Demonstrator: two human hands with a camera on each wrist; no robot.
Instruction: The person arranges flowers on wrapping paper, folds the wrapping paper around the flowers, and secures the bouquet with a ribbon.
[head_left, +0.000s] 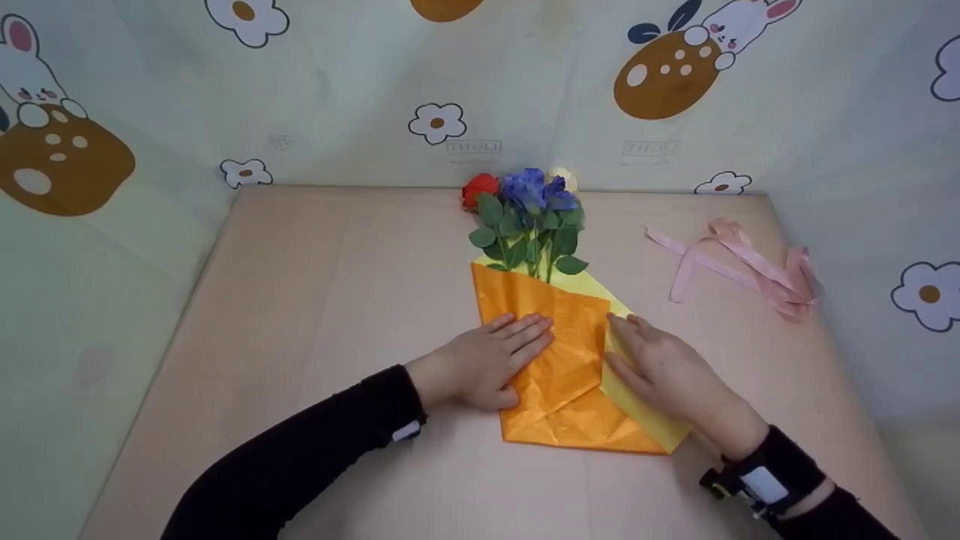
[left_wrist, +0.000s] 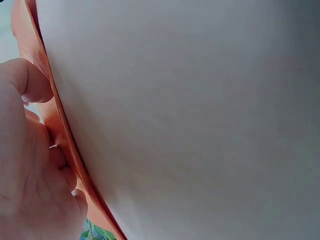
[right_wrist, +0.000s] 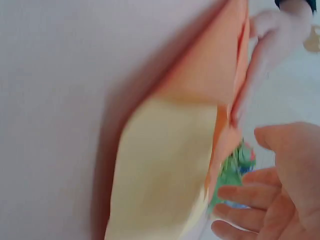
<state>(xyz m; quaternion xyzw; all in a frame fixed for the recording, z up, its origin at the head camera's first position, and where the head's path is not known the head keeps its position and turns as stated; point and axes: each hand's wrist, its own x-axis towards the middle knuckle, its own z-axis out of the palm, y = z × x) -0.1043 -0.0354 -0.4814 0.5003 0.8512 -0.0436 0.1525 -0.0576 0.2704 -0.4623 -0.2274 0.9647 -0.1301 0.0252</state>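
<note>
A bouquet of red, blue and cream flowers [head_left: 523, 189] with green leaves lies wrapped in orange paper [head_left: 562, 420] with a yellow layer [head_left: 637, 420]. My left hand [head_left: 487, 364] rests on the left part of the orange wrap, fingers extended across it. At the wrap's right side my right hand [head_left: 664, 367] is over the yellow flap, its fingers fairly straight and pointing toward the orange edge. The right wrist view shows the yellow paper [right_wrist: 165, 165] standing beside these spread fingers [right_wrist: 250, 195]. The lower stems are hidden inside the wrap.
A loose, tangled pink ribbon [head_left: 772, 277] lies at the back right of the light tabletop [head_left: 322, 300]. Behind the table hangs a pale cloth [head_left: 345, 90] printed with rabbits and white flowers. The blooms reach the table's back edge.
</note>
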